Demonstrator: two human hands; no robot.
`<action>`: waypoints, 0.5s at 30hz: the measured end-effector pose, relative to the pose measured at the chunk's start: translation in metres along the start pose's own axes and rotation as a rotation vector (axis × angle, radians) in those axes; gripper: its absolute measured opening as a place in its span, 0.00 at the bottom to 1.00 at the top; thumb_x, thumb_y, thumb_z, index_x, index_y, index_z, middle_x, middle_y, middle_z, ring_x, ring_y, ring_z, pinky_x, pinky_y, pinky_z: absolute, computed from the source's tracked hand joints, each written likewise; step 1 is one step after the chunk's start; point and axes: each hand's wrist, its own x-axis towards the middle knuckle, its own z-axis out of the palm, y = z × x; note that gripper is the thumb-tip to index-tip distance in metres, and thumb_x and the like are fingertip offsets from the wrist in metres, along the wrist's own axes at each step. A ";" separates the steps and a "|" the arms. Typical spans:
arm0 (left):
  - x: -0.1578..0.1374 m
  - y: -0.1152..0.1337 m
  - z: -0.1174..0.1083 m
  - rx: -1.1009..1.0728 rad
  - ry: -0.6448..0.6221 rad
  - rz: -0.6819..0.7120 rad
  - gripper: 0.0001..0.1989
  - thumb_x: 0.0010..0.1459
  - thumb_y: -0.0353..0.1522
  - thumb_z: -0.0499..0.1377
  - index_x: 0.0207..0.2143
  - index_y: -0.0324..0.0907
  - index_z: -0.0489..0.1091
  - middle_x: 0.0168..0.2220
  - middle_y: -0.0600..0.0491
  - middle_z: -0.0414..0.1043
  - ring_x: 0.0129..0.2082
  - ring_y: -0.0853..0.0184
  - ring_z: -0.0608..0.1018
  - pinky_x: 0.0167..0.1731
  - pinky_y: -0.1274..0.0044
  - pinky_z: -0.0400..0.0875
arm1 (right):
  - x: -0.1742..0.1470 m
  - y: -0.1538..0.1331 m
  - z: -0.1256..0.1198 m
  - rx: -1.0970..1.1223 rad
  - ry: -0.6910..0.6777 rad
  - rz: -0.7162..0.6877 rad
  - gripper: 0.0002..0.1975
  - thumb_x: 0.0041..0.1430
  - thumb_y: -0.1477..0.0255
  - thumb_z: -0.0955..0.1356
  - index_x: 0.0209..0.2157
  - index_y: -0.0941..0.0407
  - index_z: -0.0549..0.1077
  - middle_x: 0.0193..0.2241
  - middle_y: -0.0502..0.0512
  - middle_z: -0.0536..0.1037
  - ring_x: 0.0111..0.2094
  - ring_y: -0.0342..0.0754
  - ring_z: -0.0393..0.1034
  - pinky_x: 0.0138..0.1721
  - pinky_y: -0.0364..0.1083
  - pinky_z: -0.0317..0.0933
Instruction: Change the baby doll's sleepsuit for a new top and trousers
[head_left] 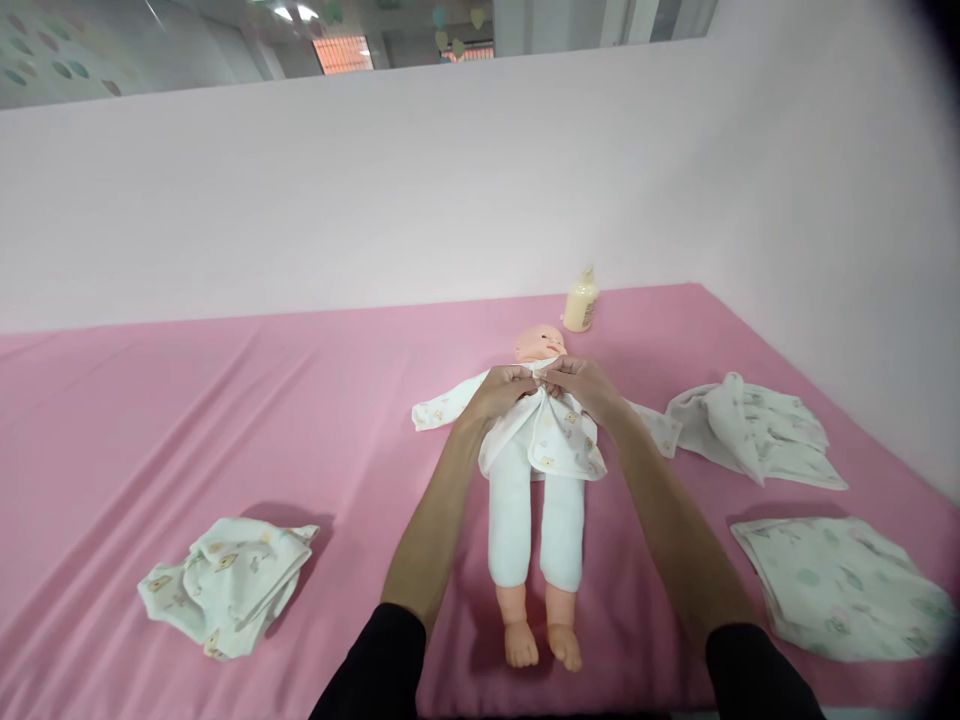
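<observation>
Doll [536, 480] lies on a pink sheet [225, 430] by a pale wall; both hands, left hand [504, 388] and right hand [581, 385], pinch its printed top [559, 440] shut at the collar, with a bottle [581, 300] beyond and 3 folded cloths around.

pink sheet [225, 420], doll [541, 345] in a white printed jacket [551, 440] and plain white trousers [536, 520], cream bottle [580, 302], pale patterned cloths [225, 585], black sleeves [375, 665].
</observation>
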 end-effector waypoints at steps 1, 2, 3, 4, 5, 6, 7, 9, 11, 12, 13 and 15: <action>0.000 0.000 0.000 -0.005 0.000 -0.001 0.10 0.50 0.36 0.63 0.26 0.36 0.69 0.23 0.58 0.62 0.23 0.77 0.61 0.27 0.80 0.52 | 0.000 0.000 0.000 0.017 -0.001 0.009 0.13 0.50 0.62 0.76 0.27 0.57 0.77 0.22 0.51 0.74 0.25 0.41 0.65 0.30 0.44 0.61; 0.000 0.000 0.000 -0.014 0.001 0.000 0.11 0.50 0.36 0.63 0.27 0.36 0.70 0.24 0.58 0.63 0.24 0.77 0.61 0.27 0.80 0.52 | 0.000 0.000 0.000 0.031 -0.002 0.014 0.13 0.49 0.61 0.76 0.27 0.57 0.77 0.22 0.51 0.74 0.25 0.41 0.65 0.31 0.44 0.61; 0.001 -0.001 0.000 -0.023 0.002 0.002 0.11 0.50 0.36 0.64 0.27 0.36 0.70 0.24 0.58 0.63 0.24 0.77 0.62 0.27 0.80 0.52 | 0.000 0.000 0.000 0.035 -0.004 0.015 0.14 0.49 0.61 0.76 0.27 0.57 0.77 0.22 0.51 0.74 0.25 0.42 0.65 0.31 0.44 0.61; 0.001 -0.001 0.000 -0.031 0.003 0.003 0.11 0.50 0.36 0.64 0.27 0.36 0.71 0.24 0.58 0.63 0.24 0.77 0.62 0.27 0.80 0.53 | 0.000 0.000 0.000 0.033 -0.006 0.014 0.14 0.49 0.61 0.76 0.27 0.57 0.77 0.22 0.51 0.74 0.25 0.42 0.65 0.31 0.44 0.61; 0.001 -0.001 0.000 -0.036 0.003 0.004 0.11 0.50 0.37 0.64 0.27 0.37 0.71 0.24 0.58 0.63 0.23 0.77 0.61 0.27 0.80 0.53 | -0.001 -0.001 -0.001 0.024 -0.010 0.011 0.14 0.50 0.61 0.76 0.27 0.57 0.77 0.22 0.51 0.74 0.26 0.42 0.65 0.31 0.44 0.61; 0.002 -0.001 0.000 -0.040 0.002 0.002 0.12 0.50 0.37 0.65 0.27 0.37 0.71 0.23 0.58 0.63 0.23 0.77 0.61 0.27 0.80 0.53 | -0.001 -0.002 -0.001 0.011 -0.015 0.007 0.14 0.50 0.61 0.76 0.27 0.57 0.77 0.23 0.51 0.74 0.26 0.42 0.65 0.31 0.44 0.61; 0.002 -0.002 -0.001 -0.047 0.000 -0.002 0.12 0.50 0.38 0.65 0.27 0.37 0.71 0.23 0.58 0.64 0.23 0.77 0.61 0.28 0.80 0.54 | -0.002 -0.003 -0.001 -0.006 -0.020 0.003 0.14 0.51 0.61 0.75 0.27 0.57 0.77 0.23 0.51 0.74 0.26 0.42 0.66 0.31 0.44 0.61; 0.002 -0.003 -0.002 -0.067 -0.017 -0.011 0.13 0.50 0.38 0.66 0.29 0.36 0.73 0.24 0.58 0.65 0.24 0.76 0.63 0.29 0.80 0.56 | -0.003 -0.004 -0.001 -0.038 -0.035 -0.002 0.14 0.52 0.60 0.74 0.27 0.58 0.77 0.24 0.52 0.74 0.27 0.42 0.66 0.32 0.44 0.62; 0.003 -0.004 -0.004 -0.091 -0.045 -0.007 0.14 0.49 0.38 0.68 0.31 0.35 0.74 0.26 0.56 0.67 0.27 0.75 0.66 0.31 0.79 0.58 | -0.003 -0.004 -0.002 -0.056 -0.040 -0.001 0.14 0.53 0.60 0.74 0.28 0.58 0.77 0.24 0.52 0.74 0.27 0.42 0.66 0.32 0.44 0.62; 0.002 -0.004 -0.005 -0.096 -0.059 -0.001 0.16 0.48 0.39 0.69 0.33 0.35 0.75 0.27 0.55 0.69 0.28 0.74 0.68 0.33 0.79 0.60 | -0.003 -0.004 -0.002 -0.060 -0.042 -0.001 0.14 0.54 0.60 0.73 0.28 0.58 0.77 0.24 0.52 0.74 0.27 0.42 0.66 0.32 0.44 0.62; 0.002 -0.004 -0.006 -0.092 -0.070 0.003 0.17 0.48 0.40 0.69 0.33 0.35 0.75 0.29 0.54 0.70 0.30 0.74 0.69 0.34 0.79 0.61 | -0.003 -0.004 -0.003 -0.062 -0.044 -0.001 0.14 0.54 0.60 0.73 0.28 0.58 0.77 0.24 0.51 0.74 0.27 0.42 0.66 0.32 0.44 0.63; 0.001 -0.003 -0.007 -0.071 -0.078 0.006 0.19 0.49 0.42 0.69 0.34 0.35 0.75 0.31 0.52 0.72 0.31 0.73 0.71 0.37 0.78 0.63 | -0.002 -0.004 -0.004 -0.068 -0.048 -0.001 0.14 0.54 0.61 0.73 0.28 0.58 0.76 0.24 0.51 0.75 0.26 0.42 0.67 0.33 0.44 0.63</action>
